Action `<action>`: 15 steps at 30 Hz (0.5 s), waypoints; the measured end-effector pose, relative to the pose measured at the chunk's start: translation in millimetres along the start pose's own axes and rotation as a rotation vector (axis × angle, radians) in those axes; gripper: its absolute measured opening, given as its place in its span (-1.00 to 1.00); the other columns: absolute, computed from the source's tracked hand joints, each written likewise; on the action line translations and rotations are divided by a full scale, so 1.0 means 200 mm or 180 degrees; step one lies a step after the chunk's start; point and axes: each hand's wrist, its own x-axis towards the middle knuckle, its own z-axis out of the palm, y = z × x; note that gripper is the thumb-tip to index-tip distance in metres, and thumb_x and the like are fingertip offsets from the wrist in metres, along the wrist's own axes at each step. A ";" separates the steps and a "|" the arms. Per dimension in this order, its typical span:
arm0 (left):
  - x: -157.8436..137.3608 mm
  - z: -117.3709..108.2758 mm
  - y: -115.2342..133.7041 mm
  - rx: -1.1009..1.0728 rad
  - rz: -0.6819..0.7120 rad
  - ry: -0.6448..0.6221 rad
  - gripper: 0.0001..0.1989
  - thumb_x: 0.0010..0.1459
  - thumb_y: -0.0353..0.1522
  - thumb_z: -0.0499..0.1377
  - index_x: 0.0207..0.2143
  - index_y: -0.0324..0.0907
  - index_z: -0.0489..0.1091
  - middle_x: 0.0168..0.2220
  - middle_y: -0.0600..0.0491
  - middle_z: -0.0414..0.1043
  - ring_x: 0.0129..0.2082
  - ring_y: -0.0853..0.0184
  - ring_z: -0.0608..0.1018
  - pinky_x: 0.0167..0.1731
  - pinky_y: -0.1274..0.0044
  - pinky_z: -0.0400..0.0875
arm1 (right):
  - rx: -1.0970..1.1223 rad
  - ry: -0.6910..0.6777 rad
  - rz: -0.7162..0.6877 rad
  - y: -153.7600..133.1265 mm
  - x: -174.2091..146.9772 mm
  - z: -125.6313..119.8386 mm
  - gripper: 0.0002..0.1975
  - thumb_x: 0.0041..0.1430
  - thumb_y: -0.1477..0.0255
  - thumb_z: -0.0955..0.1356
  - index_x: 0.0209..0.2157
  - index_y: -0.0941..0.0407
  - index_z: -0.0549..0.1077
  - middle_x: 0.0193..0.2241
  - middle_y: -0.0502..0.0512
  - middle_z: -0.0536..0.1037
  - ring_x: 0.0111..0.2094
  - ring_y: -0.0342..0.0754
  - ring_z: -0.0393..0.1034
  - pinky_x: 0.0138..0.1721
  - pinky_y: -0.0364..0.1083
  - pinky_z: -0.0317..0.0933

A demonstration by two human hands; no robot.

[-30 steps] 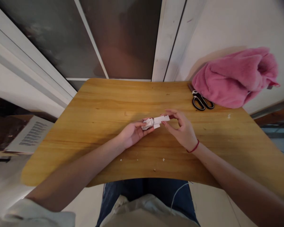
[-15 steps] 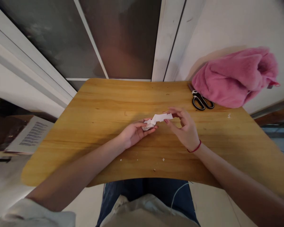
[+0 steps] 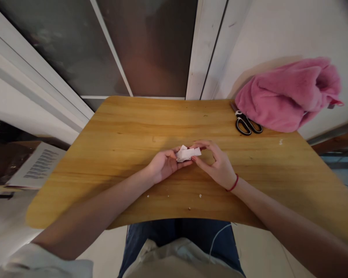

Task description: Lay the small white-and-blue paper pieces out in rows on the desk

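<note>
My left hand point(image 3: 164, 165) is closed around a small bunch of folded white paper point(image 3: 181, 155) above the middle of the table. From that bunch a flat white paper strip point(image 3: 192, 152) sticks out to the right. The thumb and fingers of my right hand point(image 3: 216, 164) pinch the strip near its free end. Both hands are close together, almost fingertip to fingertip. How the paper is folded inside the left hand is partly hidden by the fingers.
On the wooden table point(image 3: 127, 123), black-handled scissors point(image 3: 246, 122) lie at the back right, beside a pink plush cloth point(image 3: 284, 94). Small white paper scraps point(image 3: 200, 195) dot the front. A cardboard box point(image 3: 36, 165) stands left of the table; a glazed door point(image 3: 150, 46) rises behind it.
My right hand has moved left and slightly down, bringing the strip's end closer to the left hand. The strip now lies flatter over the bunch. My left hand has hardly moved.
</note>
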 end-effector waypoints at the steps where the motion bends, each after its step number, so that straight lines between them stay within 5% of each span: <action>1: 0.00 0.00 0.00 0.0015 -0.0003 -0.0044 -0.60 -0.17 -0.63 -0.04 -0.27 -0.37 0.43 -0.20 -0.14 0.50 -0.19 0.25 0.53 0.02 0.35 0.35 | -0.0024 -0.0022 0.0000 0.00 0.00 0.00 -0.74 0.14 0.45 0.34 -0.10 0.06 0.32 -0.14 0.10 0.46 -0.13 -0.02 0.36 -0.05 0.06 0.27; 15: -0.01 0.01 -0.01 -0.0005 -0.0115 -0.0017 -0.74 0.06 -0.56 0.00 -0.26 -0.36 0.45 -0.29 -0.08 0.51 -0.28 0.32 0.52 -0.05 0.36 0.38 | -0.0281 -0.0208 -0.0256 0.00 0.01 0.01 -0.72 0.19 0.47 0.31 -0.04 0.03 0.36 -0.12 0.04 0.50 -0.04 -0.02 0.29 0.01 0.05 0.23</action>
